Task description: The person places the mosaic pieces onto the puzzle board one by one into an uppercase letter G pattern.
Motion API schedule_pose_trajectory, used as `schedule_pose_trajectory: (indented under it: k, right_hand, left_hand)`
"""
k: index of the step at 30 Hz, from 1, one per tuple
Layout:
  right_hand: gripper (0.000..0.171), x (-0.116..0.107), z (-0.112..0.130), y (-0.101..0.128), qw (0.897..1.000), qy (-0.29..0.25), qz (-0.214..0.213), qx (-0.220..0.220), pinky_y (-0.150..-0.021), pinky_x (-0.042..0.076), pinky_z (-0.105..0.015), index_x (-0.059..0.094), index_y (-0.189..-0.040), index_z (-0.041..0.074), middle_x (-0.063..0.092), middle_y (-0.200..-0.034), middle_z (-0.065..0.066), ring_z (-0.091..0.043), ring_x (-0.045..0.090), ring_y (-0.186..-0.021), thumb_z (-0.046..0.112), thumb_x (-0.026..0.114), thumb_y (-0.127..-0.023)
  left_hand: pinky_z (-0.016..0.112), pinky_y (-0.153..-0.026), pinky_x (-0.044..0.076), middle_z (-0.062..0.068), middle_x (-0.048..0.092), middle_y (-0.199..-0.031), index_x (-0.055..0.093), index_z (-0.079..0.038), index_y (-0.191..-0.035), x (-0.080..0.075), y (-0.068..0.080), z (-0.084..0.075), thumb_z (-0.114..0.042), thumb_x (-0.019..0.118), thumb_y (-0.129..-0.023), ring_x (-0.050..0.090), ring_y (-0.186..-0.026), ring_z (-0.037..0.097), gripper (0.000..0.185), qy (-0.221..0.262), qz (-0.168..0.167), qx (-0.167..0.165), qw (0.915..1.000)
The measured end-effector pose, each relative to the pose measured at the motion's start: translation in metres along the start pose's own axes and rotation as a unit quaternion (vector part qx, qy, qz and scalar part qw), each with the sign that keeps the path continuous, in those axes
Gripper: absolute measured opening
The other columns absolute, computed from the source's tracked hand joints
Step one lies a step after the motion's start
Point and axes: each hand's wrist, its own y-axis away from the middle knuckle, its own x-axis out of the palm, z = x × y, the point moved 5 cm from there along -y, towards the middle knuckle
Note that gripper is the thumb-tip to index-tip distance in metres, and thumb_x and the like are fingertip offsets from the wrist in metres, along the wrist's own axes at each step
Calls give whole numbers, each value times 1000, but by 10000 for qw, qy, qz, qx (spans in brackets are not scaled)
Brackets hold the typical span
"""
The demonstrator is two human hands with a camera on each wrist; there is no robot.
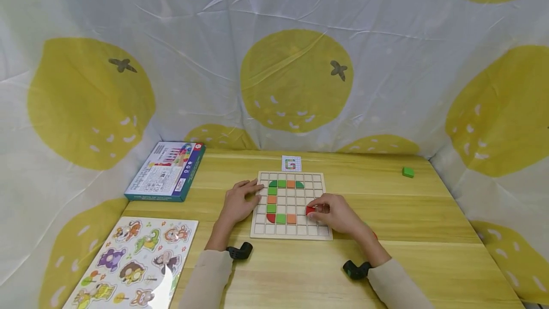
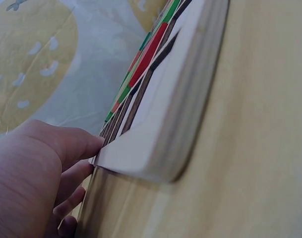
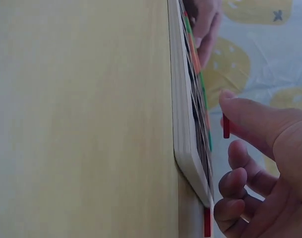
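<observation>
At the lower middle of the head view, the right hand (image 1: 339, 213) pinches a small red wooden tile (image 1: 310, 210) just above the square wooden grid board (image 1: 319, 232) on the light wooden surface (image 1: 429, 232). The left hand (image 1: 238, 201) rests with relaxed, straight fingers on the board's left edge, holding nothing.

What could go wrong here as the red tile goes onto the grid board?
1. The right hand pinches the red tile by its edge above the board; it may slip or land across two cells.
2. Those fingers hover close to the orange tile and might knock it askew.
3. The left hand only rests on the board's edge, so the board may slide.
</observation>
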Motion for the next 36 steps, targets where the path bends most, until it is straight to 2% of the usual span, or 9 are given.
schedule_pose_trajectory:
  k: [6,13,20,29,36]
  right_hand:
    - [21,10,5,-4,9999,-7,117,-69,-65,45,-23,80,-108,20,61,-81,7,-10,52,-73,28,82,-89]
    - [21,16,6,-5,9994,87,330,70,-62,44,-22,81,-107,25,60,-79,10,-8,53,-71,31,84,-87]
    - [19,19,10,-6,9990,126,290,-330,-61,44,-22,82,-104,22,61,-78,11,-6,52,-69,29,84,-87]
    - [22,24,6,-5,9986,361,368,-65,-63,45,-22,82,-109,25,60,-78,14,-4,53,-71,31,83,-88]
    - [21,24,6,-5,9990,301,334,-46,-64,44,-22,81,-108,25,60,-78,13,-5,52,-71,30,82,-88]
  left_hand:
    - [57,-116,27,-1,54,-155,70,-23,-136,1,-1,0,-28,66,-99,41,-147,30,38,32,0,-39,10000]
    - [59,-116,27,0,54,-155,70,-22,-137,1,0,-1,-27,66,-98,42,-147,31,39,30,13,3,10000]
    - [58,-114,29,0,55,-155,70,-22,-136,0,1,0,-27,66,-98,43,-146,31,38,5,-45,71,10000]
    - [57,-115,27,0,54,-155,70,-22,-137,0,1,0,-27,66,-98,42,-147,30,39,62,-13,48,10000]
    - [57,-115,27,1,54,-155,70,-22,-136,0,0,0,-26,66,-99,42,-147,31,38,41,-20,61,10000]
